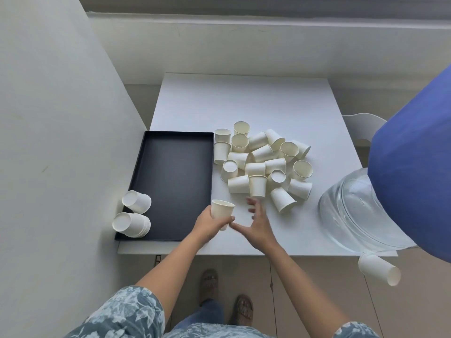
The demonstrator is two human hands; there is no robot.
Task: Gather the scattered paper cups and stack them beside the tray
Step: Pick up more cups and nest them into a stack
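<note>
We take the black tray (170, 181) as our landmark. At its near-left corner lie two groups of nested paper cups: a shorter stack (136, 201) resting on the tray's left rim, and just nearer to us a thicker stack (131, 224) lying on its side, its base facing left.

Just off the tray's near-right corner, our left hand (210, 224) grips one upright cup (221, 212), fingers and thumb curled round its lower wall, its open mouth facing up. Beside it, further right of the tray, our right hand (256, 226) is spread, fingers straight and apart, thumb reaching toward the held cup; it holds nothing, and whether the fingertips touch the nearest cup of the pile we cannot tell, as they are blurred.

Right of the tray's long right side sits the scattered pile of cups (263, 164), some upright, some upturned, many tipped over. Well right of the tray, off the table's near corner, one more cup (379, 269) lies on its side.
</note>
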